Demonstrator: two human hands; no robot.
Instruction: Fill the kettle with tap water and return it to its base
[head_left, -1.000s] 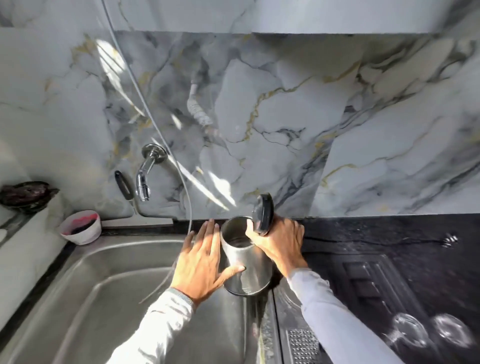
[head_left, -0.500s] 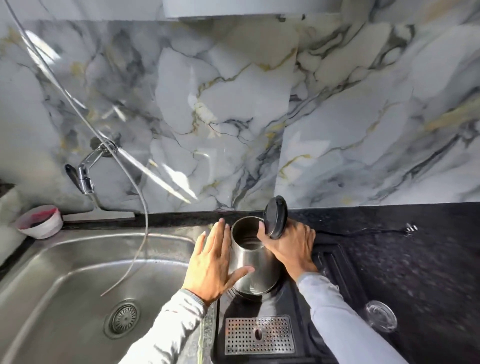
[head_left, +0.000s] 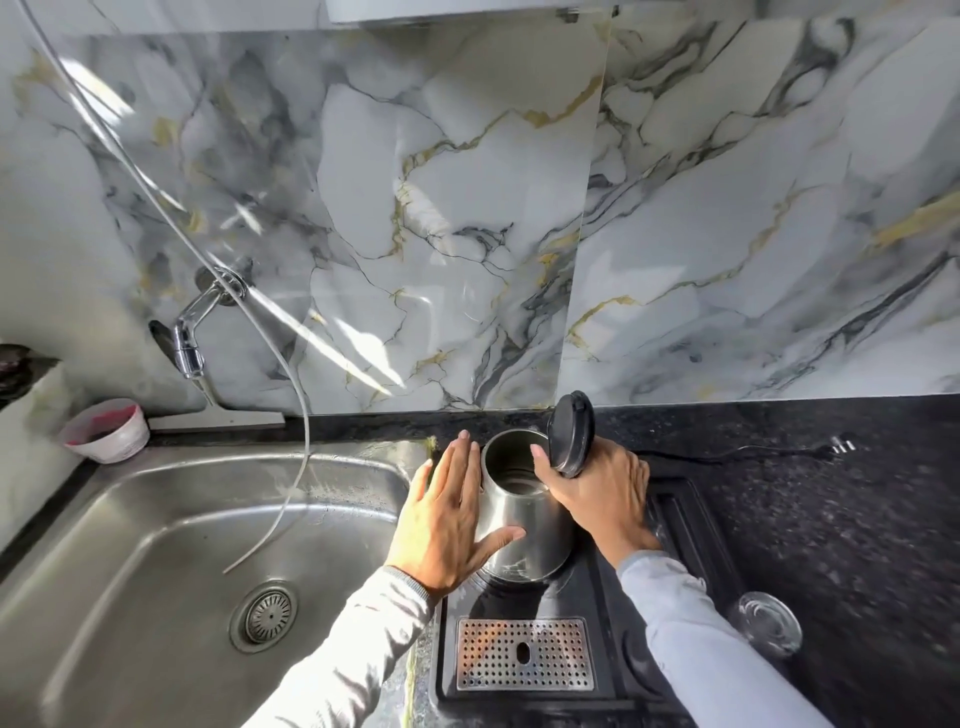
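A steel kettle (head_left: 524, 530) with its black lid (head_left: 570, 434) flipped up stands on the black base tray (head_left: 597, 613) right of the sink. My right hand (head_left: 597, 493) is wrapped around the kettle's handle side, which it hides. My left hand (head_left: 449, 525) lies flat against the kettle's left wall, fingers spread and thumb across the front. Water shows dimly inside the kettle. The chrome tap (head_left: 189, 338) juts from the marble wall at the left, above the steel sink (head_left: 130, 545).
A thin white hose (head_left: 291, 395) hangs from the wall into the sink. A small white bowl (head_left: 106, 428) sits at the sink's back left corner. A perforated drip grille (head_left: 523, 654) fills the tray's front. A glass (head_left: 766, 623) and a power plug (head_left: 841, 446) lie on the black counter.
The kettle went rightward from over the sink's edge onto the black base tray, both hands staying on it. The view swung right with it.
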